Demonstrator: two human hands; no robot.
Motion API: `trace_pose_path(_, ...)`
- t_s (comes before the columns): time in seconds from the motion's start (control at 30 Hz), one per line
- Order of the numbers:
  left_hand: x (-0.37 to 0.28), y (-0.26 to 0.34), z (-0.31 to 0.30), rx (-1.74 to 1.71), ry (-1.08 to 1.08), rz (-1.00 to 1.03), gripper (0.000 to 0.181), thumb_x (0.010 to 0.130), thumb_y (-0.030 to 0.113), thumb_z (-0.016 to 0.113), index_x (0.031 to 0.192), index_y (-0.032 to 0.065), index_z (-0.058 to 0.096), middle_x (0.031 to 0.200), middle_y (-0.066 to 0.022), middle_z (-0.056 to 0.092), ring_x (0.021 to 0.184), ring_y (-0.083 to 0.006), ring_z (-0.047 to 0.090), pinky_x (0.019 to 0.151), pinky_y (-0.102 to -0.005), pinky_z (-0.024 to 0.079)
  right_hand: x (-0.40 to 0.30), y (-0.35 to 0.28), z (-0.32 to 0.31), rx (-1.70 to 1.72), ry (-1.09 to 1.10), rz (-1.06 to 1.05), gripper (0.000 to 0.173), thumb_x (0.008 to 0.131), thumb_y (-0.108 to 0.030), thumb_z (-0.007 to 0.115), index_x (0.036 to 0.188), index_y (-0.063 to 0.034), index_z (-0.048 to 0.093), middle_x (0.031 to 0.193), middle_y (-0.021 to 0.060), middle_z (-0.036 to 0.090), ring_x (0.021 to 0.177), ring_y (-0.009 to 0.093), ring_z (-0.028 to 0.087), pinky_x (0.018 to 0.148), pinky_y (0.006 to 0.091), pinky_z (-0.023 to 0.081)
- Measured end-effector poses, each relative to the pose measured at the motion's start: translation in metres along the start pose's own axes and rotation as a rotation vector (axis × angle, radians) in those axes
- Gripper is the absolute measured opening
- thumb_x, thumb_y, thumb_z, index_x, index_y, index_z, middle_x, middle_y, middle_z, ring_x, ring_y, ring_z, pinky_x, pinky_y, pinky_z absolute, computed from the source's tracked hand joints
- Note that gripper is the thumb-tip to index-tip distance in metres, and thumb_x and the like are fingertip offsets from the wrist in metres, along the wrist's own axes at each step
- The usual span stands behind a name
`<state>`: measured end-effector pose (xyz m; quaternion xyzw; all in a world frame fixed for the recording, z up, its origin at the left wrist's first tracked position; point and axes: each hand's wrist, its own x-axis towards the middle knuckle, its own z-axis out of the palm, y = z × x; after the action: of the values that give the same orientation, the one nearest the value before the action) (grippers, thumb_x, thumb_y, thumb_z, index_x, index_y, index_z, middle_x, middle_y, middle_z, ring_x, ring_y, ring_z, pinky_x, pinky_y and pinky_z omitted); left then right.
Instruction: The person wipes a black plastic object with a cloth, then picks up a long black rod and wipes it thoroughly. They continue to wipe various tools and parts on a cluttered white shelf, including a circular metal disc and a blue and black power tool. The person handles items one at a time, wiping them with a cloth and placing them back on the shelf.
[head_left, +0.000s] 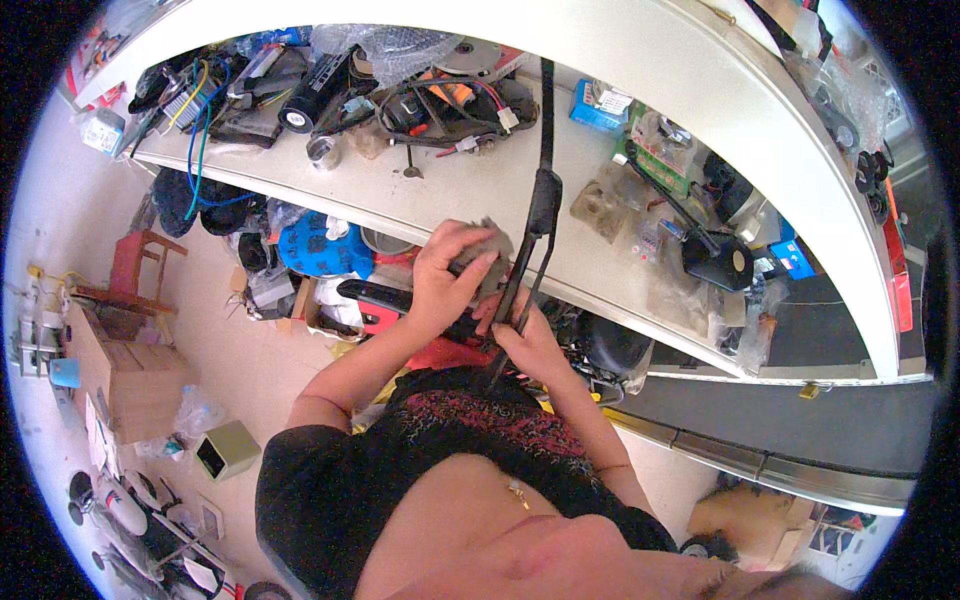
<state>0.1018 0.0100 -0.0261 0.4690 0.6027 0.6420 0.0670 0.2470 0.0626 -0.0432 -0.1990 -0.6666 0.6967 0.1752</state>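
Note:
My left hand (439, 289) has a crumpled grey cloth (501, 238) bunched between thumb and fingers, above the front edge of a white shelf. Close beside it, my right hand (534, 345) grips a long black bar (545, 199), which may be a wiper arm. The bar has a thick joint midway, and below this it splits into two narrow arms that pass through my right hand. Its upper part extends over the shelf (480, 184). The cloth is next to the bar's lower arms; whether they touch cannot be made out. My fingers hide part of both.
Cables with connectors (465, 112), a black cylinder (319, 94) and a small blue box (598, 105) lie on the shelf. A black mirror-like part (716, 262) sits further right. Below are a blue bag (322, 244) and a red object (450, 354). Cardboard boxes (146, 382) stand on the floor at left.

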Motion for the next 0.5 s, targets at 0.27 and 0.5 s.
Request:
trace_pose_path(0.27,0.013,0.016,0.003,0.053,-0.181,0.234,0.021,0.072,0.006,0.067,0.092,0.0045,0.063,0.093,-0.0097,0.053,0.081,-0.0244,0.057,0.069,-0.0312,0.047,0.0,-0.012,0.004,-0.184,-0.046,-0.011,0.025,0.071,0.002,0.042,0.096,-0.0011,0.042,0.079,0.0072,0.056,0.076,0.016,0.055,0.072,0.0287,0.043)
trace_pose_path(0.5,0.021,0.015,0.01,0.18,-0.022,0.394,0.02,0.07,0.005,0.067,0.09,0.0082,0.064,0.09,-0.0094,0.053,0.076,-0.0238,0.058,0.063,-0.0299,0.048,0.002,-0.005,0.0,-0.033,-0.144,-0.034,0.037,0.069,0.007,0.038,0.106,-0.0003,0.039,0.088,0.0108,0.055,0.078,0.018,0.057,0.075,0.03,0.044)
